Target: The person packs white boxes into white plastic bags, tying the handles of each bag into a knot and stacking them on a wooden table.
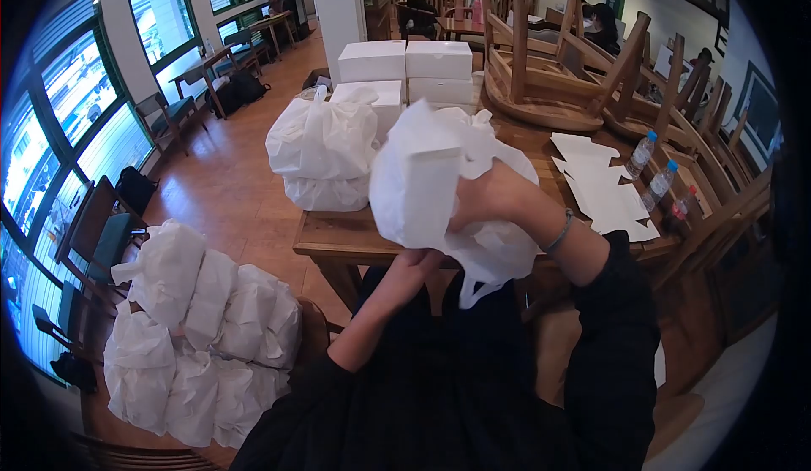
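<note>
A white plastic bag [405, 184] is held up in front of me over the table's near edge, with one of its handles hanging loose below. My right hand [486, 196] reaches in from the right and is closed on the bag, its fingertips hidden by the white plastic. Under the bag, my left hand [416, 266] grips its lower edge, with the fingers partly covered. Whether something is inside this bag cannot be made out. Just left of it on the table stands a filled, tied white bag [325, 146].
White boxes [439, 59] are stacked at the back of the wooden table [338, 239]. To the right lie flat white cardboard sheets [596, 179] beside several bottles [659, 185] and upturned wooden chairs [545, 112]. Several filled white bags [203, 327] are piled at lower left.
</note>
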### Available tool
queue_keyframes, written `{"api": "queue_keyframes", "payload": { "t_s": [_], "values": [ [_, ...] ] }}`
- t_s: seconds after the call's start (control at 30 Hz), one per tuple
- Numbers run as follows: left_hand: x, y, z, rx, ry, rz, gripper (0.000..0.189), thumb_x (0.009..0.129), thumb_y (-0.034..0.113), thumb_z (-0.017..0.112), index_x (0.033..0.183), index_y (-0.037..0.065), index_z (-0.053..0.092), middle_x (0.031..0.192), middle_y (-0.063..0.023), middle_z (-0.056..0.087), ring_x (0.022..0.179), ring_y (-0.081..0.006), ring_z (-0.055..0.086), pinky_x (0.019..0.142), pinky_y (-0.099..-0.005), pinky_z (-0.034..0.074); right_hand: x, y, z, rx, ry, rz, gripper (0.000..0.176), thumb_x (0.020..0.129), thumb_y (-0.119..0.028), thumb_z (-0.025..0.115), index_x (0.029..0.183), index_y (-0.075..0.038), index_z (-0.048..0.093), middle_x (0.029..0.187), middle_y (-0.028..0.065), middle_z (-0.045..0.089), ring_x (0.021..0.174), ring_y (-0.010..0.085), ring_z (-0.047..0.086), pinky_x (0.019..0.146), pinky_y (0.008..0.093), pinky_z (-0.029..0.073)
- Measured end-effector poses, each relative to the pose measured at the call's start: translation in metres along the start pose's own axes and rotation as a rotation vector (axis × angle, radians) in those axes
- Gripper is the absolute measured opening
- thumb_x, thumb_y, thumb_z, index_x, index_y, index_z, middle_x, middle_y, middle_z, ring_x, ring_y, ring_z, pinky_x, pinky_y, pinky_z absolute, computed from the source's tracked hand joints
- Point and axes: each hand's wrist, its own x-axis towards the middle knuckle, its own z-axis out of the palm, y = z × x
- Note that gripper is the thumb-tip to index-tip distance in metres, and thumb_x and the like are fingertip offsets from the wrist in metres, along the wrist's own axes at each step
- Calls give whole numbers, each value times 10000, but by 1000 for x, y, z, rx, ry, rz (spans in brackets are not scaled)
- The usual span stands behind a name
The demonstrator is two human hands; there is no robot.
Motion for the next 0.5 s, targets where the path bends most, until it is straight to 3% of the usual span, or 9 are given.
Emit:
{"api": "queue_keyframes", "payload": {
  "t_s": [0.03,0.1,0.13,0.17,0.27,0.3,0.4,0.43,0.5],
  "values": [
    [-10,20,1,168,-65,47,299,1050,175,527,1227,-28,657,1054,-117,732,1011,-189,677,932,-308,513,-8,-1,7,5,108,-56,748,621,-320,814,1302,-112,586,1129,161,695,1043,302,664,919,384,520],
    [-22,38,0,177,-289,23,290,1048,168,531,1223,-25,657,1014,-114,740,924,-170,693,846,-293,536,-11,6,21,55,87,-53,608,586,-260,829,1159,-101,704,1065,159,712,979,293,680,892,382,521],
    [-27,47,0,180,-400,8,286,1046,165,532,1221,-24,657,994,-113,744,881,-160,701,803,-286,548,-9,11,29,98,-43,7,592,570,-249,833,1130,-101,715,1059,164,712,960,290,686,873,381,526],
    [-32,62,2,215,-427,200,260,1036,166,561,1193,-11,669,934,-85,746,789,-133,699,705,-272,547,-7,15,32,121,-157,73,570,567,-242,835,1108,-101,722,1057,167,712,944,290,689,854,382,530],
    [-33,99,6,363,-301,550,217,1029,129,556,1161,13,683,937,-91,734,833,-167,708,734,-301,549,-1,25,31,124,-461,288,493,585,-228,839,1050,-100,737,1063,171,713,905,297,696,797,386,538],
    [-32,117,7,444,-281,576,222,986,74,578,1184,14,661,1055,-102,711,1040,-240,685,913,-357,523,-3,30,36,114,-407,233,454,607,-207,834,1036,-93,737,1040,171,713,894,306,696,788,394,538],
    [-7,121,11,628,-154,681,202,927,18,564,1117,28,635,1124,-137,642,1131,-312,615,969,-391,478,-14,29,34,64,-296,131,344,674,-144,807,1001,-66,735,993,171,717,879,334,700,781,407,547],
    [0,122,8,773,-145,605,242,861,-22,537,1088,43,588,1142,-161,583,1163,-376,555,988,-432,445,-26,8,7,38,-295,137,313,696,-123,791,996,-53,734,989,172,722,884,343,705,792,406,557],
    [12,118,11,903,-1,519,273,841,-30,523,1099,44,577,1132,-168,583,1144,-399,556,968,-452,445,-42,-6,-14,10,-252,143,302,720,-97,772,1011,-32,723,990,177,720,913,354,704,817,409,566]
  ]
}}
